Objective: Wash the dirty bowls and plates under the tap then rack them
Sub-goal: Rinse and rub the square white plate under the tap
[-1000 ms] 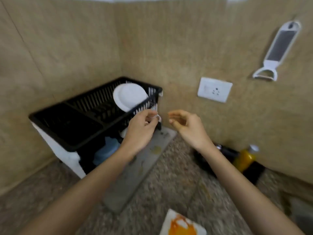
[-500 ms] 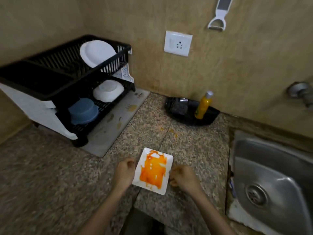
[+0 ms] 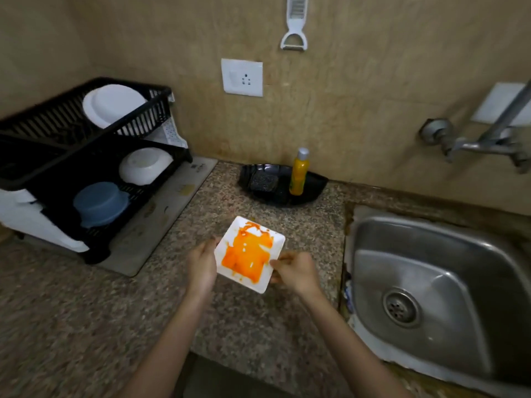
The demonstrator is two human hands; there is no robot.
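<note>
At my far left the black two-tier dish rack (image 3: 86, 156) stands on a grey mat (image 3: 161, 214). A round white plate (image 3: 113, 109) leans upright in its upper tier; below, a white bowl (image 3: 143, 165) and a blue bowl (image 3: 100, 203) rest tipped on their sides. Moving right, my left hand (image 3: 202, 267) curls around the left edge of the square white plate (image 3: 248, 254), fingers closed on its rim. The plate, smeared thick with orange sauce, sits low over the speckled granite counter (image 3: 86, 311), in front of me; I cannot tell whether it is lifted clear. My right hand (image 3: 296, 271) pinches the plate's right edge, thumb on top. Behind, against the wall, a black tray (image 3: 313, 185) carries a scrub pad (image 3: 263, 182) and a yellow bottle (image 3: 298, 175). Farther right lies the steel sink (image 3: 448, 254), with the tap (image 3: 482, 145) on the wall above it.
</note>
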